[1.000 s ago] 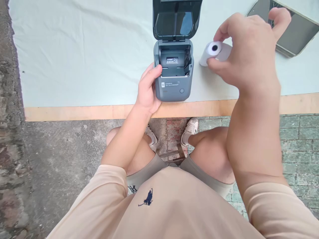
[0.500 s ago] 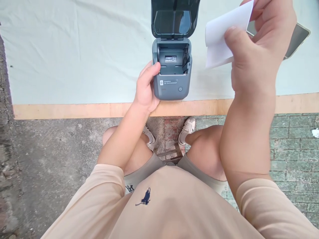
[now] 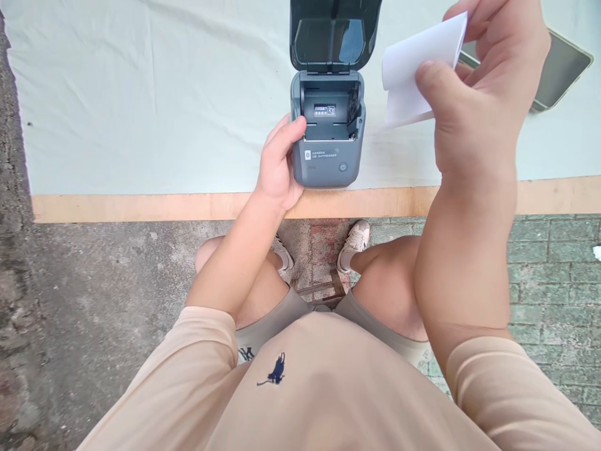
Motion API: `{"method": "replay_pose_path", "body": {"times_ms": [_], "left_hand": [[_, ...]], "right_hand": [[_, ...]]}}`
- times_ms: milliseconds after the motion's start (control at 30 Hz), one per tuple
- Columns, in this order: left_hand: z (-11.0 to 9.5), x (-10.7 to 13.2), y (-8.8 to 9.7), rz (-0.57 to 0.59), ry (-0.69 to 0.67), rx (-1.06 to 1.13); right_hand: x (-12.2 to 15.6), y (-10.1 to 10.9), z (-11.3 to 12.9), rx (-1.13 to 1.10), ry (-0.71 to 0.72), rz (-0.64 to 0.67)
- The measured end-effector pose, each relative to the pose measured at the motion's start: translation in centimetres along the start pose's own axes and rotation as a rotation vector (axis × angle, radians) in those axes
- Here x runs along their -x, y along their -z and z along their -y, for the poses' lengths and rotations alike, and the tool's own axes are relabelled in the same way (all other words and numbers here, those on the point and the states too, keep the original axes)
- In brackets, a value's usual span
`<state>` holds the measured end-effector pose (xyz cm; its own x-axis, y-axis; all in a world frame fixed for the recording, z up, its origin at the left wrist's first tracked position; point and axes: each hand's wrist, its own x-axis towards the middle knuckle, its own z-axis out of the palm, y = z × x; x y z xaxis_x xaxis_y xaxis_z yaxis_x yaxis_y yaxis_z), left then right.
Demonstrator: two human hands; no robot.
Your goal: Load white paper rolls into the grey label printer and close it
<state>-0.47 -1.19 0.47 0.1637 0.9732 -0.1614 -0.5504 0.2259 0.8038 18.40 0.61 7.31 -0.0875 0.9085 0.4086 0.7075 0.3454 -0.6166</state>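
A dark grey label printer [image 3: 327,166] sits near the table's front edge with its smoky see-through lid [image 3: 334,37] swung up and back. Inside its bay is a small black-and-white sticker, and no paper roll shows there. My left hand [image 3: 280,160] grips the printer's left side, thumb on the bay's rim and the other fingers partly hidden. To the right, my right hand [image 3: 488,75] is closed around a white paper roll [image 3: 413,66], holding it above the table. The roll's loose end hangs down on its left side.
A phone [image 3: 561,69] lies behind my right hand, partly covered by it. A pale cloth [image 3: 94,113] covers the table, with a bare wooden strip [image 3: 141,205] along the front. My legs and a dark wooden stool or frame piece [image 3: 335,283] are below.
The paper roll and my right hand have shifted slightly left, nearer the printer. My left hand still grips the printer, and the whole view has drifted a little.
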Motion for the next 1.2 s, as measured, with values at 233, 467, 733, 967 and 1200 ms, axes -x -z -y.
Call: {"method": "replay_pose_path", "body": {"times_ms": [233, 467, 733, 967, 1200], "left_hand": [[0.1, -0.1, 0.0, 0.012, -0.016, 0.002], [0.1, -0.1, 0.1, 0.026, -0.021, 0.016], [0.2, -0.1, 0.2, 0.039, -0.023, 0.034], [0.2, -0.1, 0.3, 0.049, -0.024, 0.011], [0.1, -0.1, 0.2, 0.048, -0.012, -0.02]], "right_hand": [[-0.2, 0.1, -0.4, -0.012, -0.07, 0.017], [-0.1, 0.0, -0.5, -0.131, -0.093, 0.007], [0.1, 0.2, 0.1, -0.187, -0.079, -0.046], [-1.2, -1.3, -1.4, -0.789, -0.161, -0.209], [-1.5, -1.8, -1.5, -1.25, -0.388, -0.07]]}}
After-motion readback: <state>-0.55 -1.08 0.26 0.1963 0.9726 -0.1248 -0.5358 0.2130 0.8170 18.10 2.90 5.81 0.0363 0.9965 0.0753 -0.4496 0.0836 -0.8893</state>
